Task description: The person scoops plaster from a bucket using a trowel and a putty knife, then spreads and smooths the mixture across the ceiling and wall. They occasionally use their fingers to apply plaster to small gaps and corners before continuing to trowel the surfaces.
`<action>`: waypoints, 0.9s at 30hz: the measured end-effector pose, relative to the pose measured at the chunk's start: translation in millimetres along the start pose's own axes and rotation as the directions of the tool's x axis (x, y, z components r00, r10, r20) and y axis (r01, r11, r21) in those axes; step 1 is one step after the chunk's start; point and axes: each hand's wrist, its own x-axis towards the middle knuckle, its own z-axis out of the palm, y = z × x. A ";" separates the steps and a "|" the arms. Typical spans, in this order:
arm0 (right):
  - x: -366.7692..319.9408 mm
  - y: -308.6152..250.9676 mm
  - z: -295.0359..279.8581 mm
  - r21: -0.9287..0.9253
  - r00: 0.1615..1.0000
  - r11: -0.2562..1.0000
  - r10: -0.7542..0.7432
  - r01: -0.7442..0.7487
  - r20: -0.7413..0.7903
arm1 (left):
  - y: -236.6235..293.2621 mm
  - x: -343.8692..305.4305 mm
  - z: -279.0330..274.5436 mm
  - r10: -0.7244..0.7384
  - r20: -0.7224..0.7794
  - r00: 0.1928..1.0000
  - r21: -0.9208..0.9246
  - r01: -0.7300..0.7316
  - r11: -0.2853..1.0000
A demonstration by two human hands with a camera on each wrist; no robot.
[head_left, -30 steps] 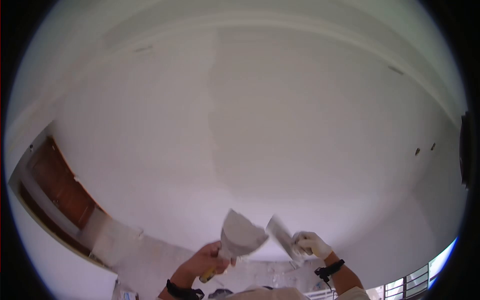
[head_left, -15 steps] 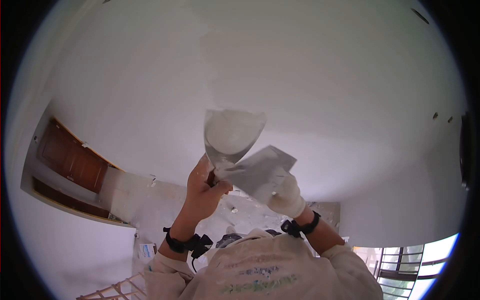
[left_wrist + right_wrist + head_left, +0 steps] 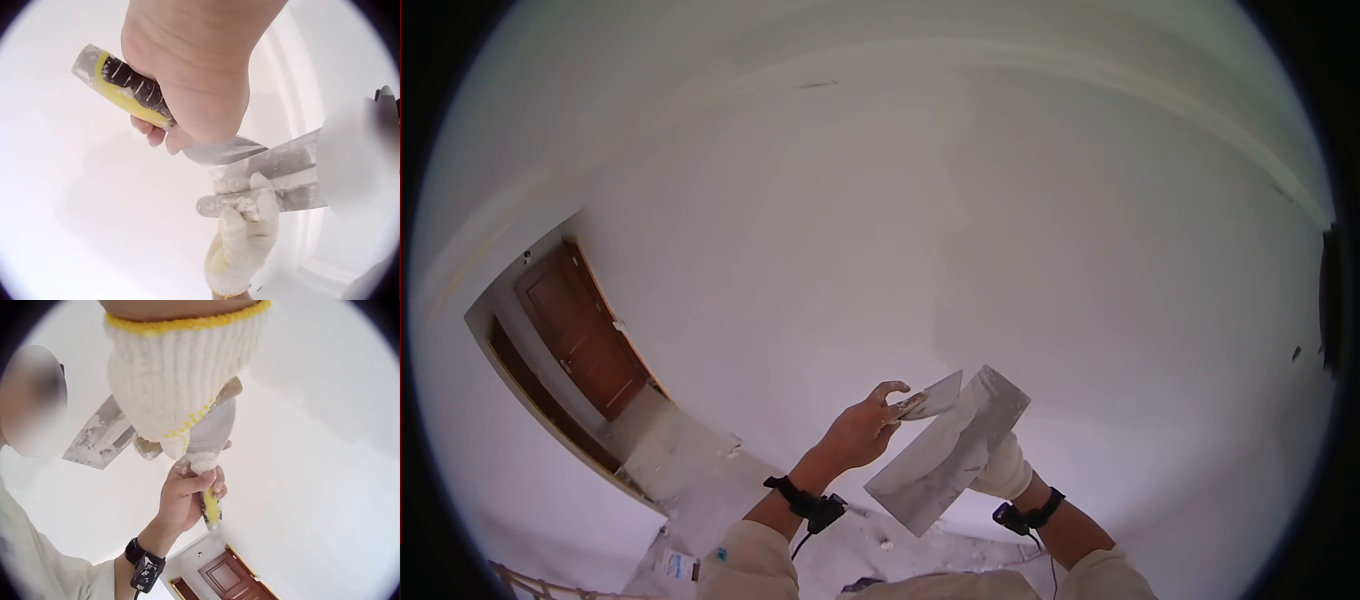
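Shifted since half a second ago: one putty knife (image 3: 937,397), blade turned from upward to rightward in the head view, and one steel trowel (image 3: 948,450), now lower there.

Wall (image 3: 800,250): one, pale, behind both tools.

Door (image 3: 585,330): one, brown, far left.

Trowel: one, rectangular, in my right hand (image 3: 1002,470); long axis rising from lower left to upper right; pale smears (image 3: 935,440) along its face.

Putty knife: one, in my left hand (image 3: 865,430); blade points right and slightly up, by the trowel's upper-left edge; whether they touch, I cannot tell. Its yellow-and-black handle (image 3: 131,87) shows beyond my palm.

Hands: two. Left, bare, fingers wrapped round the knife's handle. Right, in one white knit glove, grips the trowel's grey handle (image 3: 209,206).

Wrist straps (image 3: 820,513): two, black, one per wrist.
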 end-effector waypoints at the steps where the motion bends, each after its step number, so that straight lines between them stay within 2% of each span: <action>1: 7.3 2.0 3.7 -0.022 0.999 1.000 0.013 -0.012 0.042 | -9.7 4.7 -5.2 -0.041 0.000 0.999 0.064 0.041 0.997; 2: 15.5 5.0 4.0 -0.035 0.999 0.999 0.011 -0.009 0.042 | -19.9 9.7 -5.9 -0.087 0.004 0.996 0.122 0.086 0.989; 4: 29.8 10.9 -2.3 -0.122 0.977 0.969 0.215 -0.213 0.005 | -69.5 16.3 7.6 -0.084 0.041 0.996 0.128 0.078 0.989; 5: 38.4 18.6 -9.2 -0.142 0.972 0.962 0.234 -0.231 0.001 | -109.0 22.9 24.6 -0.013 -0.150 0.989 -0.045 0.006 0.999; 6: 51.9 30.4 -19.7 -0.232 0.988 0.961 0.139 -0.149 -0.059 | -137.0 34.8 30.4 0.026 -0.339 0.940 -0.203 -0.100 0.974; 8: 93.8 59.6 -43.3 -0.386 0.991 0.921 -0.011 -0.040 -0.130 | -168.4 83.6 24.2 0.121 -0.635 0.763 0.068 -0.101 0.993; 9: 126.2 62.9 -50.3 -0.450 0.987 0.893 -0.069 -0.002 -0.143 | -179.1 103.9 8.0 -0.069 -0.592 0.803 -0.237 -0.092 0.967; 10: 154.0 66.9 -52.3 -0.520 0.978 0.854 -0.103 -0.007 -0.182 | -185.6 122.2 -12.3 -0.240 -0.483 0.842 -0.515 -0.052 0.856; 11: 59.8 -45.0 -26.1 -0.610 0.953 0.791 -0.157 -0.036 -0.259 | -152.1 8.1 20.8 -0.137 -0.567 0.812 -0.485 -0.194 0.853; 12: 65.8 -44.6 -40.1 -0.706 0.941 0.708 -0.215 -0.035 -0.263 | -144.8 24.6 27.0 -0.102 -0.646 0.756 -0.467 -0.286 0.837; 13: 69.9 -50.9 -47.3 -0.789 0.929 0.613 -0.271 -0.036 -0.253 | -144.2 32.6 31.4 -0.055 -0.650 0.758 -0.465 -0.339 0.818; 14: 54.0 -47.8 -40.6 -0.798 0.925 0.600 -0.269 -0.056 -0.267 | -148.6 32.1 55.0 -0.033 -0.642 0.766 -0.463 -0.354 0.813; 16: 68.3 -59.7 -42.7 -0.811 0.925 0.545 -0.156 -0.212 -0.346 | -149.0 39.7 57.1 0.059 -0.747 0.663 -0.406 -0.525 0.748; 17: 75.5 -64.3 -45.2 -0.816 0.924 0.532 -0.151 -0.224 -0.352 | -155.0 43.8 63.0 0.068 -0.740 0.669 -0.413 -0.533 0.739; 19: 84.9 -72.5 -50.0 -0.864 0.907 0.444 -0.217 -0.237 -0.361 | -169.4 51.6 76.7 0.116 -0.753 0.648 -0.269 -0.464 0.844; 20: 87.8 -73.0 -51.3 -0.865 0.909 0.438 -0.206 -0.246 -0.363 | -168.3 49.6 81.1 0.116 -0.745 0.657 -0.278 -0.465 0.841; 22: 92.7 -74.8 -55.4 -0.838 0.889 0.465 -0.198 -0.285 -0.413 | -163.4 45.0 88.2 0.114 -0.806 0.581 -0.240 -0.497 0.834; 25: 101.8 -66.8 -61.1 -0.819 0.874 0.492 -0.210 -0.293 -0.439 | -175.3 39.2 88.5 0.154 -0.780 0.607 -0.225 -0.501 0.836; 27: 110.2 -67.4 -67.0 -0.834 0.875 0.478 -0.235 -0.275 -0.423 | -173.4 37.6 86.0 0.197 -0.793 0.576 -0.162 -0.512 0.844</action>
